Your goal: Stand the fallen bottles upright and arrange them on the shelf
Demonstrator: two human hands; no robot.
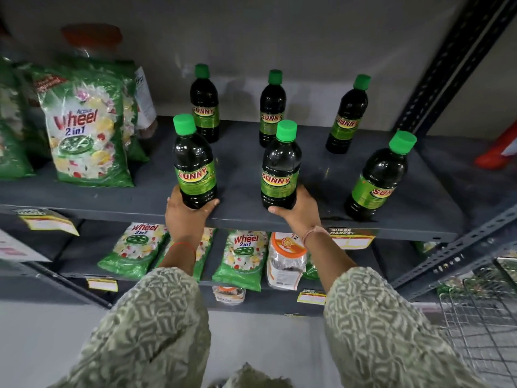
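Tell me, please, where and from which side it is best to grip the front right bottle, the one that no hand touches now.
Grip the front right bottle around its labelled middle, probably coming from the front edge of the shelf. It stands upright and alone near that edge, with free space on both sides. The body is round and wide there; the neck under the green cap is narrower and higher, so less steady.

On the shelf (pixel 240 163) we see six bottles, all upright, in two rows of three. The back row runs left bottle (pixel 204 107), middle bottle (pixel 272 110), right bottle (pixel 348 116). The front row stands near the shelf's edge: front-left bottle (pixel 195 163), front-middle bottle (pixel 280 166), front-right bottle (pixel 377 177). Our left hand (pixel 186 214) wraps the base of the front-left one, our right hand (pixel 300 211) the base of the front-middle one. Packets (pixel 86 135) stand left of the bottles; more packets (pixel 240 259) lie on the lower shelf (pixel 70 273) beneath.
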